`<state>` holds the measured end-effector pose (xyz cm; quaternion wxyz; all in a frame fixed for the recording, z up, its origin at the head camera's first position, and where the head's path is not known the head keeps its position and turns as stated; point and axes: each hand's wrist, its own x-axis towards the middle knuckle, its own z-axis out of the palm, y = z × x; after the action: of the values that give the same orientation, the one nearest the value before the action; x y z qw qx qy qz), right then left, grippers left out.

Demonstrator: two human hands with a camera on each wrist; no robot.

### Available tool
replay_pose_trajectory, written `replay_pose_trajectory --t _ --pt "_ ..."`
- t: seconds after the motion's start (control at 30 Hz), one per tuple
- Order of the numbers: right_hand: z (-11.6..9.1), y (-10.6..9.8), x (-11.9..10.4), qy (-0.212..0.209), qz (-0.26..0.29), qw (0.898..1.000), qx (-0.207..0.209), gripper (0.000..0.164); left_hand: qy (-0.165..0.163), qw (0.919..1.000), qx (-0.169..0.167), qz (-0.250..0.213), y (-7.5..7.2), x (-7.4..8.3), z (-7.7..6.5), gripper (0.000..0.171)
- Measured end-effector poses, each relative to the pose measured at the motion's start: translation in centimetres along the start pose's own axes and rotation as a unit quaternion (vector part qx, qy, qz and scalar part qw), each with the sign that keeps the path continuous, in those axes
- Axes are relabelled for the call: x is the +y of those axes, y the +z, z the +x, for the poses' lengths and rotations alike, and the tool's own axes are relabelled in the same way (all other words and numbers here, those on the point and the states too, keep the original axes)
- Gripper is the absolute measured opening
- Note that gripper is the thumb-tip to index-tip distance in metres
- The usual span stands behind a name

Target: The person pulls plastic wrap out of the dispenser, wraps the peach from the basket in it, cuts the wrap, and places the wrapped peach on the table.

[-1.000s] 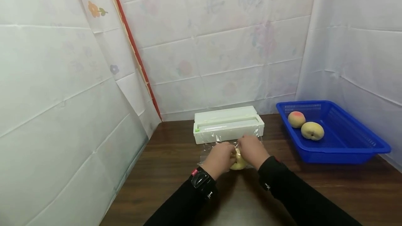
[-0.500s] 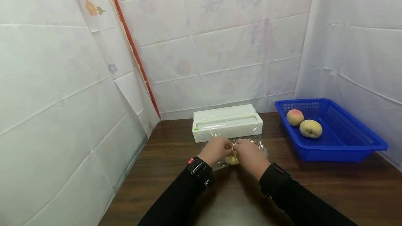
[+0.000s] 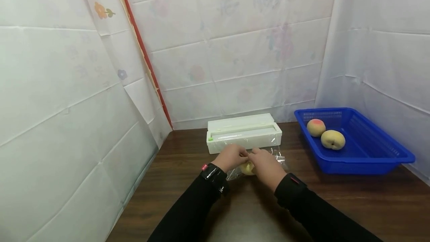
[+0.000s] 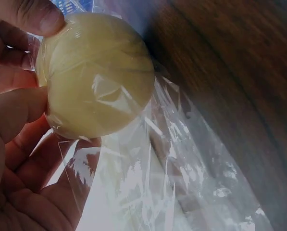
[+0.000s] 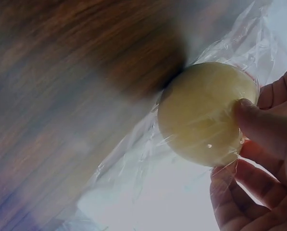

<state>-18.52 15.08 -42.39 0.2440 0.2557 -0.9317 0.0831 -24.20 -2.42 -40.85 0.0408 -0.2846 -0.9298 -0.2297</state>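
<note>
A yellowish peach point(image 3: 248, 168) sits on the table under clear plastic wrap point(image 3: 279, 156), which spreads out to both sides. Both hands meet over it. The left hand point(image 3: 231, 157) pinches the wrap at the peach's edge; in the left wrist view its thumb point(image 4: 23, 113) touches the wrapped peach point(image 4: 100, 77). Bent fingers of the right hand point(image 3: 267, 166) hold the wrap too. The right thumb point(image 5: 254, 118) presses on the film-covered peach point(image 5: 201, 115) in the right wrist view. From the head, the hands hide most of the fruit.
Just behind the hands stands a white plastic-wrap dispenser point(image 3: 245, 144) with its lid raised and a green tab at its left end. A blue basket point(image 3: 376, 160) at the right holds two peaches point(image 3: 333, 140). White sheeting point(image 3: 235, 66) encloses the brown table point(image 3: 151, 197).
Compared with a second ago, both hands have shifted slightly left and their fingertips have come together over the peach, covering more of it. The dispenser and basket have stayed put.
</note>
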Motion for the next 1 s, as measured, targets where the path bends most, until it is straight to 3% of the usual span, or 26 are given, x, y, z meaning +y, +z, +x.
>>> replay_pose_trajectory --t 0.17,0.27,0.43,0.6,0.77,0.9,1.0 --pt "0.6 -0.4 0.4 0.017 0.008 0.999 -0.037 0.036 0.014 0.9997 0.014 0.016 0.2 0.1 0.0 0.016" --pt "1.1 -0.7 0.7 0.021 0.024 0.998 -0.057 0.037 0.033 0.9976 0.029 0.054 0.5 0.1 0.2 0.016" --pt "2.1 -1.1 1.1 0.013 0.045 0.995 -0.088 0.026 0.059 0.987 0.055 0.139 1.1 -0.1 0.5 0.018" --pt "3.0 -1.4 1.7 0.004 0.058 0.991 -0.117 0.02 0.065 0.9791 0.069 0.18 1.5 -0.1 0.6 0.018" --pt "3.7 -1.4 2.1 -0.003 0.067 0.989 -0.128 0.021 0.058 0.9769 0.079 0.19 1.7 -0.1 0.6 0.018" --pt "4.1 -1.5 2.3 -0.006 0.072 0.988 -0.135 0.021 0.056 0.9808 0.101 0.157 1.6 -0.2 0.4 0.015" --pt "4.3 -1.5 2.5 -0.011 0.073 0.988 -0.136 0.02 0.069 0.9793 0.116 0.151 1.5 -0.3 0.0 0.015"
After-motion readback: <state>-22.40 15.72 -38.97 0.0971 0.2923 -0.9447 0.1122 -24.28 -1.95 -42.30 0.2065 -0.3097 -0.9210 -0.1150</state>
